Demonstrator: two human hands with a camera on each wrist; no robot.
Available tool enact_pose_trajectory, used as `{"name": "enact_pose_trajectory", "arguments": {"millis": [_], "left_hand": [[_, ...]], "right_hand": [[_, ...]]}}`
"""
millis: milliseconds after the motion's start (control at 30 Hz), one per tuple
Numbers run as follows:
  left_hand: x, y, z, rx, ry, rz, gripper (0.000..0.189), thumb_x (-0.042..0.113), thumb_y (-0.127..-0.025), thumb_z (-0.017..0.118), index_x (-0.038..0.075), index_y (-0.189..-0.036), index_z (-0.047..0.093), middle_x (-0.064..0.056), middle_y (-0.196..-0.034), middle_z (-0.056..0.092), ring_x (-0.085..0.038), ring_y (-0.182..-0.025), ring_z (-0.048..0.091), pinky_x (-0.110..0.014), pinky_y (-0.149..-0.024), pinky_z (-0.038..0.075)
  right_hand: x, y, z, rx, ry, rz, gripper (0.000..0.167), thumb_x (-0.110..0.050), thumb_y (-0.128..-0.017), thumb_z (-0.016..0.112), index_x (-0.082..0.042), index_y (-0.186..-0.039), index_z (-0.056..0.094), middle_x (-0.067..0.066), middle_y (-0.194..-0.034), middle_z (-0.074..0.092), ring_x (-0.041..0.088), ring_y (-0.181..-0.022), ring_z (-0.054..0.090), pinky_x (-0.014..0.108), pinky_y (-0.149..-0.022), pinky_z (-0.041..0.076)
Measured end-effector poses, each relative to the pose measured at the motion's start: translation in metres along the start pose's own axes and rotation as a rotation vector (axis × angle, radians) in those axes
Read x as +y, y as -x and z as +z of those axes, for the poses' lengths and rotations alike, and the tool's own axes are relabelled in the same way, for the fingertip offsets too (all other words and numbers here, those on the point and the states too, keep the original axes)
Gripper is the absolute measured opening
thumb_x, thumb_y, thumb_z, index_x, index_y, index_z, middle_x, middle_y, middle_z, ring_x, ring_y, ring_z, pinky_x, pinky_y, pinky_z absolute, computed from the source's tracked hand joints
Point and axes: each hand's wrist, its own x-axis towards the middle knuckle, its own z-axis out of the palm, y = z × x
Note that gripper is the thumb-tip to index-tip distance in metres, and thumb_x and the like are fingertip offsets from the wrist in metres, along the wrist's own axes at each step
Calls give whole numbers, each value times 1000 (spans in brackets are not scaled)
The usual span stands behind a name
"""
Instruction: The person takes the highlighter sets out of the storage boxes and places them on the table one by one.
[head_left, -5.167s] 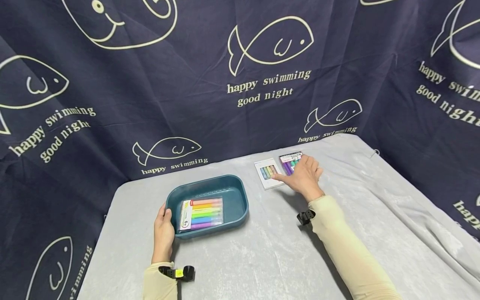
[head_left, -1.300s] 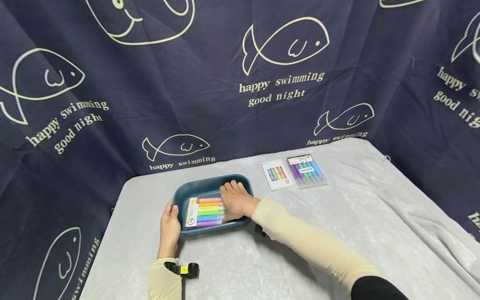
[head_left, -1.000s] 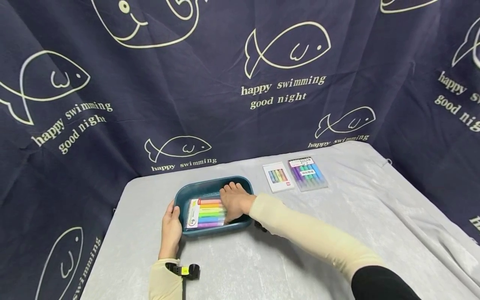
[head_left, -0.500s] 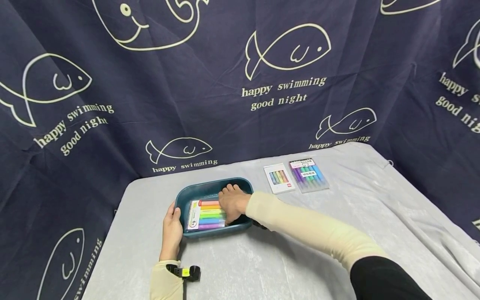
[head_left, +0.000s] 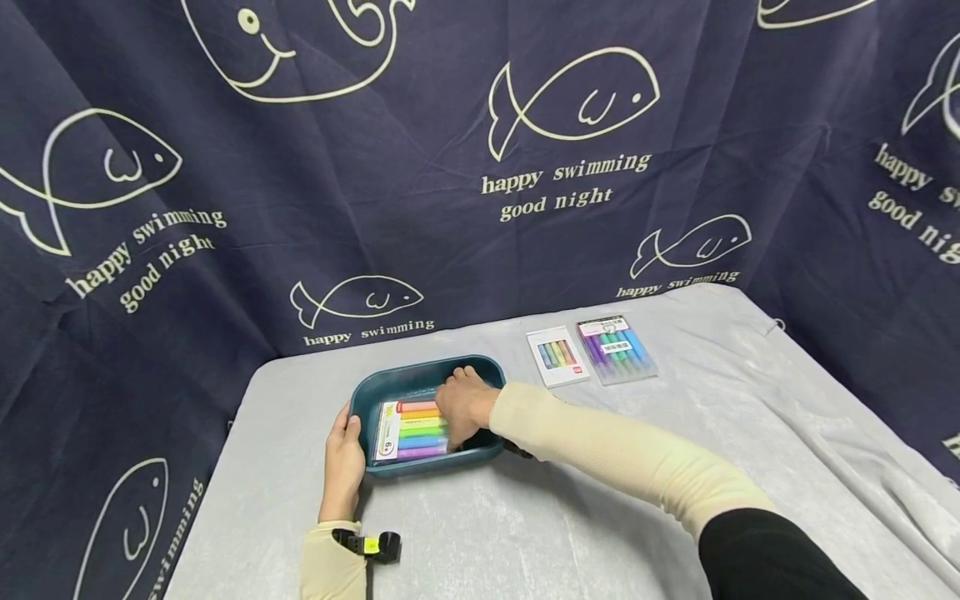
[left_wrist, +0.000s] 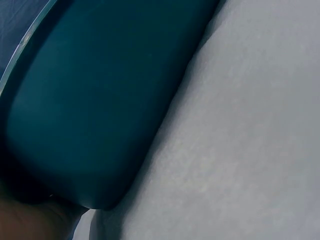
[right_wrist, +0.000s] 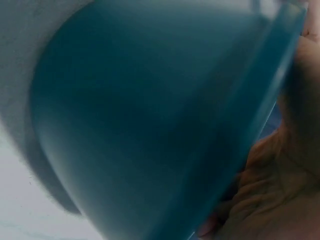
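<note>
A dark teal plastic basin [head_left: 416, 367] sits on the cloth-covered table, with a clear pack of highlighters [head_left: 420, 431] lying flat in it. My left hand [head_left: 343, 462] grips the basin's left end, thumb at the rim; the basin's outer wall fills much of the left wrist view. Inside the basin, my right hand [head_left: 462, 406] holds the right end of the highlighter pack, fingers toward its far edge and thumb toward its near one. Its fingertips are partly hidden. In the right wrist view the basin wall [right_wrist: 130, 115] stands before the hand.
Behind and right of the basin lie a white box [head_left: 558, 357] with coloured sticks shown on it and a clear pack of purple, green and blue pens [head_left: 617, 350]. A dark fish-print curtain [head_left: 450, 225] rises beyond the table's back edge.
From beside the purple, green and blue pen pack, my right hand has come left into the basin, onto the highlighter pack. Lately its fingers have curled more. My left hand stays on the basin.
</note>
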Motion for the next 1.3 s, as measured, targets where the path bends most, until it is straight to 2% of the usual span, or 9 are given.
{"name": "enact_pose_trajectory", "arguments": {"millis": [167, 300, 567, 833, 1133, 1300], "left_hand": [[0, 1, 0, -3, 10, -1, 52, 20, -111, 29, 2, -159, 23, -21, -166, 26, -37, -158, 16, -55, -130, 12], [1, 1, 0, -4, 14, 1, 52, 20, -111, 29, 2, -159, 24, -21, -165, 27, -37, -158, 16, -55, -130, 12], [4, 2, 0, -9, -4, -9, 53, 23, -111, 27, 3, -160, 22, -20, -166, 25, -37, -158, 15, -55, -130, 11], [4, 4, -1, -7, -10, -13, 54, 24, -111, 27, 3, -160, 21, -21, -166, 25, -38, -158, 16, -56, -130, 12], [4, 4, -2, -12, -12, -15, 54, 25, -111, 26, 3, -160, 21, -21, -167, 23, -39, -158, 15, -56, -130, 11], [4, 3, -1, -1, -3, -10, 53, 23, -111, 27, 2, -160, 22, -20, -166, 24, -38, -158, 15, -56, -130, 12]], "right_hand": [[2, 1, 1, 47, -43, 4, 46, -69, -70, 81, -27, -73, 62, -7, -83, 54, 17, -83, 39, 28, -73, 24], [3, 2, 1, 79, -73, 5, 51, -70, -67, 82, -24, -68, 58, -7, -78, 53, 17, -80, 38, 27, -72, 23], [6, 5, 0, 117, -176, 3, 54, -65, -64, 86, -21, -73, 56, -8, -74, 54, 17, -80, 43, 27, -75, 28], [12, 13, 3, 195, -192, -12, 56, -66, -61, 86, -21, -77, 56, -8, -79, 54, 18, -79, 43, 27, -74, 30], [23, 24, 2, 249, -263, 6, 66, -64, -58, 87, -16, -96, 61, -4, -92, 62, 22, -97, 54, 32, -88, 39], [30, 30, 0, 312, -279, 26, 68, -60, -55, 89, -15, -98, 62, -6, -90, 64, 22, -97, 55, 31, -90, 40]]}}
